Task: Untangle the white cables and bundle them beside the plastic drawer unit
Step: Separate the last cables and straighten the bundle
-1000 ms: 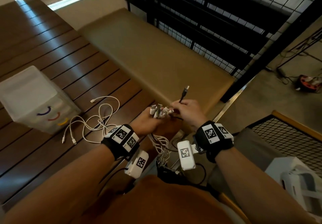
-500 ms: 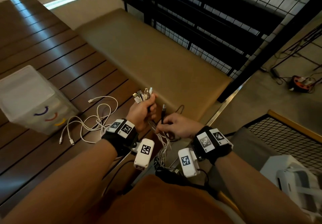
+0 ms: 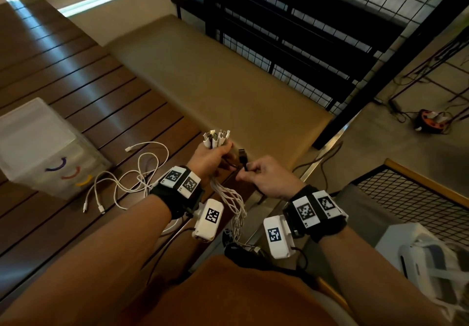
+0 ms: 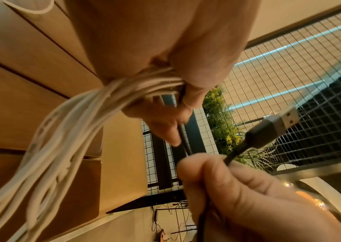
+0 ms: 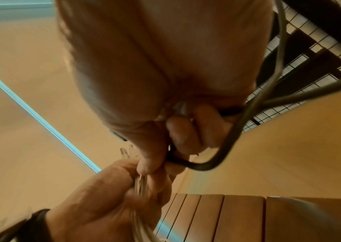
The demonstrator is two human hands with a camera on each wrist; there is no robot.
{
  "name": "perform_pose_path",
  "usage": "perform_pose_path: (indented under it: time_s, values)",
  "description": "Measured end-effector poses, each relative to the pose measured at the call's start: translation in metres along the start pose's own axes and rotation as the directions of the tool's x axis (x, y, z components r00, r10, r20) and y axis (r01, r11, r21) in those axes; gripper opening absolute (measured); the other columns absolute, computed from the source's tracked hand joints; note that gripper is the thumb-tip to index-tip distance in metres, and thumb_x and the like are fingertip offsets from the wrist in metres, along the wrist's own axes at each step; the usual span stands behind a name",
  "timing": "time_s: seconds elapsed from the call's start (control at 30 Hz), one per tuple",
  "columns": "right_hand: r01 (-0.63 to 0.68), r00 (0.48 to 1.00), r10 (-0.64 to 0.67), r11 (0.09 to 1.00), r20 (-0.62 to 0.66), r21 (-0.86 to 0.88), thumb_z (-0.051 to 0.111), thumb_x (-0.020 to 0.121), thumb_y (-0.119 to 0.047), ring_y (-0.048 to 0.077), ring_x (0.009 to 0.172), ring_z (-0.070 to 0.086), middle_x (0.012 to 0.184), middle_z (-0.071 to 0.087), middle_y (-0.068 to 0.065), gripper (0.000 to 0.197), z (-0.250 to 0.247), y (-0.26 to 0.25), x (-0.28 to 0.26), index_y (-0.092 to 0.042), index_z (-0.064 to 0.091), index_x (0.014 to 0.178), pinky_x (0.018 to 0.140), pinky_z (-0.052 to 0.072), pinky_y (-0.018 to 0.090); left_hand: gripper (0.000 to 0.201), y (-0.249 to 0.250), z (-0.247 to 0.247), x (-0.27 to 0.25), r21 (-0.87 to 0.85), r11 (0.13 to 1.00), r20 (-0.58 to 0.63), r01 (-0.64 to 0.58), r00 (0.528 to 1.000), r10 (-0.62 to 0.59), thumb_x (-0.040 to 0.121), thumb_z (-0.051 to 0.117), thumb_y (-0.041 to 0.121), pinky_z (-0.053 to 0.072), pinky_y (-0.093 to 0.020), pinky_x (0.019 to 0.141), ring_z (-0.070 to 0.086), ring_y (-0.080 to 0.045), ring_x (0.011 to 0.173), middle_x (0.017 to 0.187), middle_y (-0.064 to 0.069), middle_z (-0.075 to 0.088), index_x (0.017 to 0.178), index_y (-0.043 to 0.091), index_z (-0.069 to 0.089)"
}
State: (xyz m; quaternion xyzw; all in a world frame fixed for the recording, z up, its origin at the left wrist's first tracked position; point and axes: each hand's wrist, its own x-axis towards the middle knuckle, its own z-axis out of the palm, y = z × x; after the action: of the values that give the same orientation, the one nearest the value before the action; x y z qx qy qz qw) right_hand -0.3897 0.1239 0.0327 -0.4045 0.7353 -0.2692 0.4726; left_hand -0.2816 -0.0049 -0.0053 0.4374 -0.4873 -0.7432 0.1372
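Note:
My left hand [image 3: 212, 157] grips a bunch of white cables [image 3: 229, 200], their plugs [image 3: 215, 138] sticking up above the fist and the strands hanging below it [image 4: 65, 131]. A black USB cable [image 3: 243, 159] runs beside that fist; my right hand [image 3: 264, 177] pinches it just below its metal plug [image 4: 277, 124]. The black cable loops under my right fingers [image 5: 217, 162]. More white cables [image 3: 134, 176] lie loose on the dark wooden slats [image 3: 83, 77], right of the translucent plastic drawer unit [image 3: 43, 148].
A tan bench cushion [image 3: 215, 77] lies behind my hands, with a black wire-mesh railing [image 3: 317, 21] beyond it. A mesh-topped frame [image 3: 418, 199] and a white device [image 3: 431, 262] sit at the right. An orange cable reel [image 3: 431, 120] is on the floor.
My left hand rose with the white plugs pointing up. My right hand dropped from holding the black plug high and now pinches the black cable beside the left fist.

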Motion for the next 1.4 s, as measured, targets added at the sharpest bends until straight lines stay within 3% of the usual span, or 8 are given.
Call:
perform_pose_path:
  time_s: [0.13,0.3,0.4,0.53,0.7,1.03,1.23,1.4]
  values:
    - [-0.007,0.989,0.021,0.996,-0.148,0.094,0.059,0.094,-0.024,-0.005,0.055,0.056,0.078,0.066,0.0,0.019,-0.009,0.006,-0.003,-0.01,0.072,0.093,0.05,0.041,0.008,0.018,0.0,0.001,0.002,0.05,0.999,0.021,-0.002,1.0,0.001,0.081,0.074,0.031,0.022,-0.016,0.036,0.03,-0.005,0.038,0.061,0.001,0.052,0.082,0.019,0.06]
    - [-0.022,0.905,0.08,0.99,-0.418,0.14,0.059,0.095,-0.029,0.012,0.072,0.061,0.085,0.068,0.002,0.022,-0.012,0.017,0.003,-0.014,0.073,0.089,0.066,0.048,0.026,0.022,0.006,0.011,-0.004,-0.062,0.998,0.091,0.019,0.996,-0.014,0.074,0.077,0.014,0.023,-0.017,0.035,0.028,-0.004,0.037,0.054,0.008,0.045,0.092,0.019,0.064]
    - [-0.066,0.925,0.106,0.99,-0.364,0.122,0.056,0.096,-0.023,0.007,0.057,0.053,0.068,0.063,-0.004,0.02,-0.007,0.022,0.005,-0.017,0.072,0.085,0.055,0.04,0.024,0.027,0.013,0.028,-0.014,-0.102,0.994,0.196,-0.04,0.979,0.059,0.074,0.073,0.001,0.034,-0.016,0.036,0.042,-0.004,0.038,0.064,0.0,0.055,0.098,0.009,0.064]
    - [-0.023,0.939,0.049,0.997,-0.34,0.078,0.054,0.094,-0.011,0.02,0.077,0.067,0.087,0.071,0.007,0.016,-0.004,0.026,0.003,-0.016,0.069,0.095,0.066,0.055,0.033,0.016,0.015,0.053,-0.02,0.115,0.978,0.308,-0.172,0.942,0.129,0.08,0.07,-0.002,0.057,-0.023,0.072,0.066,-0.013,0.074,0.083,-0.008,0.067,0.096,0.001,0.065]
    - [-0.003,0.942,0.064,0.983,-0.329,0.185,0.066,0.089,-0.019,0.008,0.077,0.064,0.085,0.068,-0.006,0.013,-0.023,0.057,-0.019,-0.026,0.068,0.1,0.068,0.051,0.019,0.011,0.013,0.068,-0.015,0.257,0.952,0.316,-0.168,0.945,0.081,0.093,0.06,0.023,0.04,-0.019,0.049,0.049,-0.005,0.054,0.063,0.006,0.056,0.085,0.015,0.06]
    - [-0.388,0.701,0.548,0.83,-0.456,0.402,0.053,0.096,-0.04,0.026,0.139,0.035,0.154,0.033,0.012,0.063,-0.062,0.194,-0.044,-0.01,0.033,0.148,0.109,0.028,0.031,0.031,0.027,0.083,-0.014,0.096,0.993,0.419,-0.062,0.908,0.016,0.098,0.044,0.035,0.05,-0.041,0.08,0.052,-0.017,0.059,0.06,-0.001,0.04,0.074,0.016,0.044]
    - [-0.116,0.966,0.166,0.964,-0.199,0.24,0.068,0.087,-0.034,0.011,0.13,0.039,0.136,0.041,-0.01,0.066,-0.034,0.157,-0.028,-0.028,0.037,0.145,0.109,0.035,0.035,0.032,0.023,0.099,-0.018,-0.006,0.999,0.381,-0.036,0.924,0.036,0.098,0.045,0.034,0.047,-0.03,0.059,0.031,-0.009,0.05,0.057,0.004,0.03,0.07,0.018,0.042]
    - [-0.165,0.978,0.185,0.969,-0.096,0.183,0.06,0.093,-0.014,0.021,0.103,0.06,0.111,0.062,0.003,0.029,-0.005,0.152,0.004,-0.018,0.058,0.122,0.078,0.046,0.019,0.027,0.036,0.102,-0.02,0.004,0.997,0.394,-0.08,0.916,0.072,0.098,0.049,0.022,0.029,-0.019,0.043,0.029,-0.006,0.044,0.053,0.008,0.032,0.072,0.02,0.044]
